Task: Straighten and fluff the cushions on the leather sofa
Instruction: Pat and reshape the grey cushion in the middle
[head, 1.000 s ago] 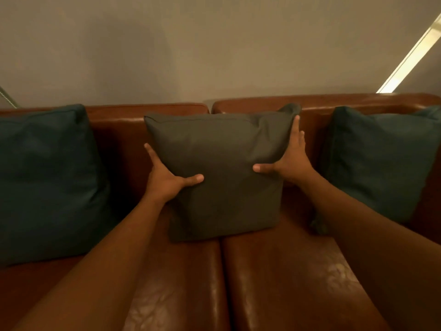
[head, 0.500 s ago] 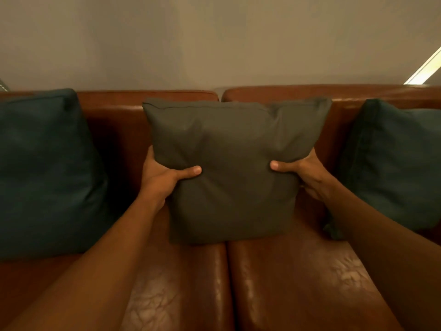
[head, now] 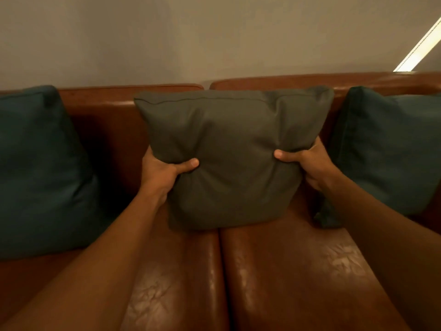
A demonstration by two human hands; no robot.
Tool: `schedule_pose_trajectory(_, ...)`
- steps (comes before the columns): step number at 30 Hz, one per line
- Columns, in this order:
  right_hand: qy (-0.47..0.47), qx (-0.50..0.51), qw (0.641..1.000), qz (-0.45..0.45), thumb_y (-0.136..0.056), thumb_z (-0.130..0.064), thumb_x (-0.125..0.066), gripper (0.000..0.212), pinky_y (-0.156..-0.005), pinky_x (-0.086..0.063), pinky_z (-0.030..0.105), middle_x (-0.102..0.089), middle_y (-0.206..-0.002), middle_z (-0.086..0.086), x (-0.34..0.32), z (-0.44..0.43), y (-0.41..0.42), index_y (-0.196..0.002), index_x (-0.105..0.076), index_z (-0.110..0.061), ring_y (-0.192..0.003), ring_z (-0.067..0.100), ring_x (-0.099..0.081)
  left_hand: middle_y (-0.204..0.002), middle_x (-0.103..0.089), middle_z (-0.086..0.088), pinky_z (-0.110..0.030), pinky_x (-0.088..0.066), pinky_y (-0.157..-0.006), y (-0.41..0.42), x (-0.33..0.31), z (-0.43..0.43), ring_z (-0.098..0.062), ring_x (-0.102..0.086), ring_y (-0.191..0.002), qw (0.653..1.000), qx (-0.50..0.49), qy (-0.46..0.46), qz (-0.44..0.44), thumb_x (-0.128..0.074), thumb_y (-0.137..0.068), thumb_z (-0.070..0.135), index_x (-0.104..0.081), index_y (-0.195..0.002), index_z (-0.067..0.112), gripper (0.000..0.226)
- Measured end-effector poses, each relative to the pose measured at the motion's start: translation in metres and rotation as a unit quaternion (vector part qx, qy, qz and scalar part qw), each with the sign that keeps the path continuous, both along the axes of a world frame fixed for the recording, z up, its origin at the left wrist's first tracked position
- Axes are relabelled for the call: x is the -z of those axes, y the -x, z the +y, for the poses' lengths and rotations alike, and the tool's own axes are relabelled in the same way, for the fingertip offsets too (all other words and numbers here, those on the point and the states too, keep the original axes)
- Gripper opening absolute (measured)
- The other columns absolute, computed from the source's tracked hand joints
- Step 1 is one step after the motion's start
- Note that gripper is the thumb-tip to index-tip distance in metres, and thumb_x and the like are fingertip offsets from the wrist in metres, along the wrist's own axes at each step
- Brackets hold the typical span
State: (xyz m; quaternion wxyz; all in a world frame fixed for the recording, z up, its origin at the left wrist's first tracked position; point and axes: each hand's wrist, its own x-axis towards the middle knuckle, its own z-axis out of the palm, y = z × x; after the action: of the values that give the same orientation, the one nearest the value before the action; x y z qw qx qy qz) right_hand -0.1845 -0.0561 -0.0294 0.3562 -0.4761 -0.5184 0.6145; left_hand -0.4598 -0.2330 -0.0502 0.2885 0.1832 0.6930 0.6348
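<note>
fingers (head: 188, 164) of both hands clamped around grey cushion (head: 229, 149), teal cushions (head: 40, 168) flanking close

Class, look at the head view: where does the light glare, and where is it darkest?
Head view: dim, warm light; glare patches on the sofa seats; bright strip light top right; deepest shadow between the left teal cushion and the grey cushion; straight edges bow from the wide lens.

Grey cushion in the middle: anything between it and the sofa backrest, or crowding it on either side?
Nothing visible. The grey square fabric cushion stands on the brown leather sofa seat against the backrest, gripped by the left hand and right hand. Both teal cushions sit clear of it.
</note>
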Motion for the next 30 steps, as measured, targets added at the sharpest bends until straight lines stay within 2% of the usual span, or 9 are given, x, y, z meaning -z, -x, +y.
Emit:
schedule_pose_trajectory(4, 0.011, -0.017, 1.000, -0.023, -0.017, -0.029, -0.107, 0.143, -0.090, -0.062, 0.038, -0.072, -0.132, 0.000, -0.005, 0.003, -0.014, -0.147, -0.050, -0.018, -0.116, 0.015, -0.072, -0.113, -0.076, 0.006, -0.031, -0.061, -0.086, -0.009, 0.005, 0.004, -0.008, -0.074, -0.102, 1.000, 0.025, -0.012, 0.007, -0.098, -0.033, 0.016, -0.064, -0.122, 0.018, 0.095)
schedule_pose_trajectory(9, -0.002, -0.063, 0.998, -0.020, -0.050, 0.001, -0.098, 0.104, -0.099, -0.060, 0.045, -0.072, -0.132, 0.002, -0.002, -0.004, 0.016, -0.142, -0.053, -0.016, -0.117, 0.018, -0.072, -0.119, -0.075, 0.002, -0.040, -0.060, -0.097, 0.017, 0.007, -0.021, -0.011, -0.073, -0.108, 1.000, -0.006, -0.015, 0.014, -0.099, -0.031, 0.021, -0.062, -0.132, 0.011, 0.108)
schedule_pose_trajectory(12, 0.014, -0.064, 0.997, -0.033, -0.061, 0.001, -0.096, 0.094, -0.097, -0.061, 0.044, -0.072, -0.130, -0.001, -0.007, -0.010, 0.028, -0.142, -0.053, -0.018, -0.115, 0.018, -0.072, -0.128, -0.067, 0.007, -0.042, -0.054, -0.106, 0.025, -0.002, -0.029, -0.004, -0.068, -0.112, 0.998, 0.004, 0.011, 0.058, -0.100, -0.042, 0.014, -0.047, -0.145, 0.015, 0.116)
schedule_pose_trajectory(14, 0.013, -0.047, 0.998, -0.041, -0.065, -0.008, -0.097, 0.098, -0.096, -0.061, 0.043, -0.067, -0.136, -0.002, -0.011, -0.015, 0.030, -0.149, -0.047, -0.018, -0.117, 0.018, -0.069, -0.145, -0.054, 0.005, -0.044, -0.047, -0.115, 0.023, -0.006, -0.028, -0.007, -0.058, -0.128, 0.993, 0.005, 0.024, 0.116, -0.104, -0.049, 0.019, -0.030, -0.155, 0.023, 0.129)
schedule_pose_trajectory(17, -0.003, -0.022, 0.999, -0.031, -0.069, -0.020, -0.098, 0.107, -0.088, -0.061, 0.030, -0.060, -0.135, -0.006, -0.016, -0.018, 0.031, -0.156, -0.036, -0.019, -0.114, 0.011, -0.065, -0.165, -0.033, 0.003, -0.047, -0.036, -0.122, 0.017, -0.007, -0.025, -0.014, -0.038, -0.149, 0.981, -0.008, 0.032, 0.193, -0.103, -0.048, 0.041, -0.014, -0.162, 0.032, 0.145)
schedule_pose_trajectory(21, -0.032, -0.025, 0.999, -0.030, -0.078, -0.022, -0.092, 0.087, -0.069, -0.059, 0.014, -0.065, -0.120, -0.014, -0.019, -0.016, 0.030, -0.151, -0.045, -0.019, -0.103, 0.000, -0.066, -0.165, -0.035, 0.004, -0.046, -0.038, -0.121, 0.011, -0.010, -0.022, -0.014, -0.041, -0.147, 0.982, -0.011, 0.016, 0.189, -0.102, -0.055, 0.031, -0.013, -0.164, 0.031, 0.140)
schedule_pose_trajectory(24, -0.049, -0.020, 0.998, -0.032, -0.080, -0.025, -0.091, 0.079, -0.082, -0.062, 0.020, -0.068, -0.123, -0.012, -0.020, -0.015, 0.029, -0.149, -0.051, -0.019, -0.108, 0.003, -0.069, -0.168, -0.030, 0.005, -0.044, -0.035, -0.124, 0.011, -0.018, -0.020, -0.014, -0.036, -0.150, 0.979, -0.001, 0.018, 0.201, -0.101, -0.059, 0.028, -0.010, -0.165, 0.031, 0.140)
schedule_pose_trajectory(27, -0.100, -0.008, 0.989, -0.110, -0.077, -0.044, -0.091, 0.099, -0.108, -0.054, 0.043, -0.058, -0.144, 0.000, -0.021, -0.019, 0.034, -0.159, -0.039, -0.026, -0.131, 0.021, -0.060, -0.171, -0.018, -0.005, -0.039, -0.023, -0.125, 0.000, -0.026, -0.025, -0.022, -0.025, -0.155, 0.963, -0.020, 0.085, 0.254, -0.098, -0.064, 0.037, -0.003, -0.166, 0.032, 0.140)
schedule_pose_trajectory(30, -0.273, 0.050, 0.911, -0.305, -0.084, -0.060, -0.077, 0.105, -0.117, -0.038, 0.054, -0.028, -0.166, 0.012, -0.023, -0.039, 0.038, -0.166, -0.016, -0.038, -0.151, 0.036, -0.031, -0.171, -0.010, -0.016, -0.057, -0.027, -0.123, -0.017, -0.029, -0.034, -0.035, -0.015, -0.158, 0.878, -0.043, 0.127, 0.460, -0.087, -0.074, 0.053, -0.010, -0.166, 0.032, 0.121)
